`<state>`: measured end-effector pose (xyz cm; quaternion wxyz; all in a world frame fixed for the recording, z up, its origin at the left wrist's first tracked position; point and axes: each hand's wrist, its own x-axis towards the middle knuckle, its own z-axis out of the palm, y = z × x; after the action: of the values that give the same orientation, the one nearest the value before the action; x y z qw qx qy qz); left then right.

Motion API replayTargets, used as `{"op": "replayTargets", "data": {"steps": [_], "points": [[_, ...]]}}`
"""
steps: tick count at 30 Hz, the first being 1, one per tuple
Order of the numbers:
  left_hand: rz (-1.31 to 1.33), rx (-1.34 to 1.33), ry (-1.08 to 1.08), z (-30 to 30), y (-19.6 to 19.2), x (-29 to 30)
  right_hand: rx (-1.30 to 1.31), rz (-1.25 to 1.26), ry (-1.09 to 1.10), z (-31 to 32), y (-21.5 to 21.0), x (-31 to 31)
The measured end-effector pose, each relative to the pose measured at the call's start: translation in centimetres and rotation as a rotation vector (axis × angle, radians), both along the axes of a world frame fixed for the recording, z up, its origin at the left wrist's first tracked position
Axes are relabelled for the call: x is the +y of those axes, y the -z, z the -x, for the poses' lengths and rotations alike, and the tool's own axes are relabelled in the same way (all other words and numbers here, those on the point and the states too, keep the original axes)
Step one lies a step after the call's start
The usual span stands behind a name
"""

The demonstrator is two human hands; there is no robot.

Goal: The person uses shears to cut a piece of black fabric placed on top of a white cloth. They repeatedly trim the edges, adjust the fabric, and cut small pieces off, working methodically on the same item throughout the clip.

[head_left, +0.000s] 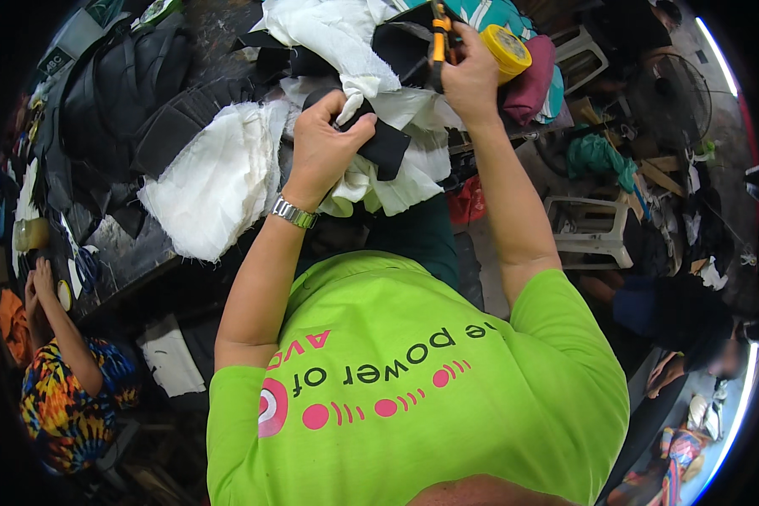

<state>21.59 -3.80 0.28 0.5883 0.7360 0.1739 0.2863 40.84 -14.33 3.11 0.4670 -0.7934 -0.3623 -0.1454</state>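
Observation:
My left hand [329, 143] is closed, pinching a twisted end of white cloth [358, 91] together with a flat black piece of material [386, 152]. More crumpled white cloth [405, 185] hangs below it toward my lap. In my right hand [474, 76], up and to the right, is a slim orange-and-black hand tool [439, 38]; its exact kind cannot be made out. A yellow round tub [506, 52] stands right beside that hand. Left of my left wrist lies a stack of frayed white cloth pieces [215, 181].
Black material [118, 101] is heaped on the dark table [135, 261] at left. A maroon bundle [531, 80] lies past the tub. White plastic stools [594, 232] and a fan [670, 97] stand at right. Another person's hands [42, 291] show at far left.

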Motion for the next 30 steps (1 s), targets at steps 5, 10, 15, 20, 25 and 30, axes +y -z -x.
{"op": "replayTargets", "data": {"steps": [5, 10, 15, 20, 25, 30], "points": [[0.187, -0.205, 0.019, -0.7, -0.4, -0.3, 0.289, -0.239, -0.284, 3.1, -1.4, -2.8], [0.244, -0.241, 0.199, -1.2, -0.3, -0.9, 0.478, -0.222, -0.381, 5.5, -1.1, -2.0], [0.208, -0.263, 0.317, 0.2, 0.2, -0.5, 0.622, -0.299, -0.437, 4.3, 0.0, -1.3], [0.120, -0.136, 0.414, 1.1, 0.1, 0.2, 0.547, -0.397, -0.259, 2.7, -0.7, -1.1], [0.141, -0.184, 0.330, 0.9, -0.1, -0.3, 0.510, -0.338, -0.428, 4.4, -1.7, -2.0], [-0.025, -0.214, 0.311, 0.7, -0.1, -0.3, 0.786, -0.290, -0.576, 5.5, -1.8, -1.5]]}}
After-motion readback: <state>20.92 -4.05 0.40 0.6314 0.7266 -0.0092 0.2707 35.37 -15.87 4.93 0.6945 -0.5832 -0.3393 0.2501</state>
